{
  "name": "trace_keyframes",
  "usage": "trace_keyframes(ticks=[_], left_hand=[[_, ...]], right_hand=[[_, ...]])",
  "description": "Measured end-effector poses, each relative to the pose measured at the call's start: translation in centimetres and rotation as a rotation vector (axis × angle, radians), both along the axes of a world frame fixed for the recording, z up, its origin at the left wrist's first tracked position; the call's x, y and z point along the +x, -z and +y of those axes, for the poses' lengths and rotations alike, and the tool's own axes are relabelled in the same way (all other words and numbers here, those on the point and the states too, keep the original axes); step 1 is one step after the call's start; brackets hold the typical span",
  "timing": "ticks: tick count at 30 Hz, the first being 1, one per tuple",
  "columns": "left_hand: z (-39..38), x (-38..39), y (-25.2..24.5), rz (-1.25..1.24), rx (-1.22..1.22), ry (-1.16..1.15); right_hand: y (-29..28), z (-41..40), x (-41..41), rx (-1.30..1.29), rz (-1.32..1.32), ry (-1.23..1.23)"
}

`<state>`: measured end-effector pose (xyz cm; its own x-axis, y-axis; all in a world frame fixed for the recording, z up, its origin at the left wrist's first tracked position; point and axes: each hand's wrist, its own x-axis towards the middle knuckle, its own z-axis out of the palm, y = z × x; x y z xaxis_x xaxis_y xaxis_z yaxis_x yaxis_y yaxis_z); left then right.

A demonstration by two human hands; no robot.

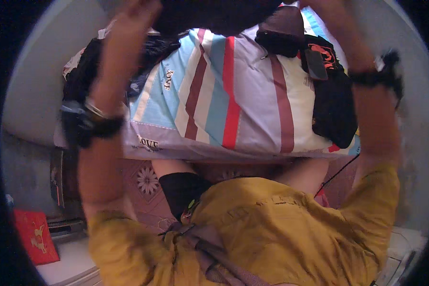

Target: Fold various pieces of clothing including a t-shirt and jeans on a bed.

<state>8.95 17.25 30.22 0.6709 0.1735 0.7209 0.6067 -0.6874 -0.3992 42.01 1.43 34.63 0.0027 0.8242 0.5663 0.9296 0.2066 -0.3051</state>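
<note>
Both my arms are raised toward the top of the view. A piece of black cloth (218,14), perhaps a garment, spreads between them, cut off by the upper edge. My left hand (139,12) is blurred and grips the left side of this cloth. Only a small part of my right hand (309,3) shows, near the cloth's right end; its fingers are out of view. Beneath lies a bed-like surface with a striped sheet (254,100). A folded brown and black garment (282,30) rests there, below and left of my right hand.
Dark clothes (82,78) are heaped at the left of the sheet. On the right, a smartphone (316,64) lies on a folded black garment (334,107) with an orange print. A red printed item (37,237) stands at lower left. Patterned floor tiles (143,186) show below the sheet.
</note>
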Motion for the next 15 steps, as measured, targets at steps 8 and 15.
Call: trace_keyframes(ticks=[8, 15], left_hand=[[-12.8, -2.0, 31.3, -0.553, -1.436, 0.211], [-14.3, -1.5, 26.1, -0.472, -1.563, 0.049]], right_hand=[[32.8, -8.9, -2.3, -0.572, 0.988, -0.110], [30.8, -9.8, -5.3, -0.478, 1.054, -0.022]])
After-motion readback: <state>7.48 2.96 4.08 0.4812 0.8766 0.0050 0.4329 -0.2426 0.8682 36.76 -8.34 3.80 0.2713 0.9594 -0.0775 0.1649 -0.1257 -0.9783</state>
